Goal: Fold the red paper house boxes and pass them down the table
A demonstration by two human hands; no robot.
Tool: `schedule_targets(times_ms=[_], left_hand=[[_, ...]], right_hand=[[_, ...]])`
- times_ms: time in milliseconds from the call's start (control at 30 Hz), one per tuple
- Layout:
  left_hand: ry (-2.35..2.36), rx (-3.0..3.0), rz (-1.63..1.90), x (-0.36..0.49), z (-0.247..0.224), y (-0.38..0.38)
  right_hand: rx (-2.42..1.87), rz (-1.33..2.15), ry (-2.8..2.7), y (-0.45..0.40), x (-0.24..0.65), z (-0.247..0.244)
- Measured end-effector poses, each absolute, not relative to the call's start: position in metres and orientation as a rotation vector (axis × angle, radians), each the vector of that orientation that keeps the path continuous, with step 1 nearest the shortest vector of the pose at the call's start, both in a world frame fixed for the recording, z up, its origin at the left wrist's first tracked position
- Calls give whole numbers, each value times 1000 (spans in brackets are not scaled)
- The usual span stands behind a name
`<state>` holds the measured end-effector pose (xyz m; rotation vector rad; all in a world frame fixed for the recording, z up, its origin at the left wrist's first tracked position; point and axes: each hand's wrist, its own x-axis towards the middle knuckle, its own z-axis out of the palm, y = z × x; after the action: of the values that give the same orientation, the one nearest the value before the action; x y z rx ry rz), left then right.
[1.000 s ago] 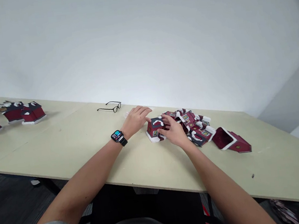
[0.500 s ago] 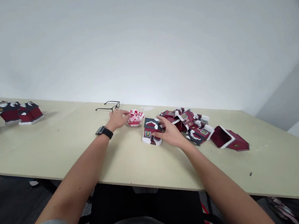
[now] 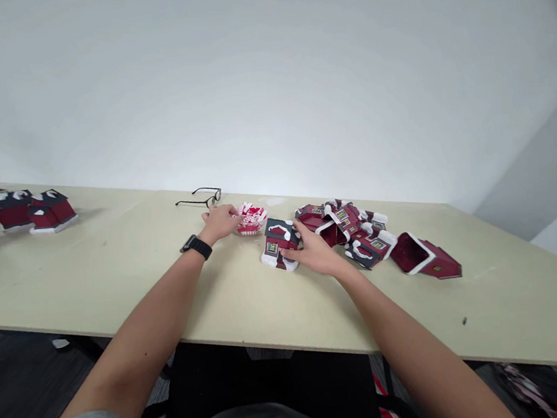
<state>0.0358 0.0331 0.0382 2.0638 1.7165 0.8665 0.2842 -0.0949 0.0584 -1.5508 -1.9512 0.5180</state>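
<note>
My left hand [image 3: 221,222], with a black watch on the wrist, is at the left rim of a clear bowl [image 3: 251,220] of red-and-white wrapped pieces. Its fingertips are at the pieces, and whether they pinch one is too small to tell. My right hand [image 3: 309,248] holds a small dark-red house [image 3: 278,239] by its right side. The house stands upright on the table, with a dark roof, white snow trim and a lit-looking window facing me.
Black-framed glasses [image 3: 208,198] lie behind my left hand. Several red houses are heaped [image 3: 351,227] right of my right hand, and one lies on its side [image 3: 427,256], its open bottom showing. More houses [image 3: 52,211] stand at the far left. A wall rises behind the table [image 3: 250,313].
My left fingers have moved slightly further over the bowl. The held house has turned a little, still in my right hand. The whole view has shifted slightly.
</note>
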Motion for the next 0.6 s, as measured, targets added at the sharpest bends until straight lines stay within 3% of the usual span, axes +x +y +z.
schedule_targets(times_ms=[367, 500, 600], left_hand=[[1636, 2069, 833, 17, 44, 41], [1626, 2033, 1151, 18, 47, 38], [1280, 1933, 1469, 22, 54, 32]], right_hand=[[-1590, 467, -1966, -92, 286, 56], [-1645, 473, -1949, -91, 287, 56], [-1639, 493, -1912, -91, 287, 57]])
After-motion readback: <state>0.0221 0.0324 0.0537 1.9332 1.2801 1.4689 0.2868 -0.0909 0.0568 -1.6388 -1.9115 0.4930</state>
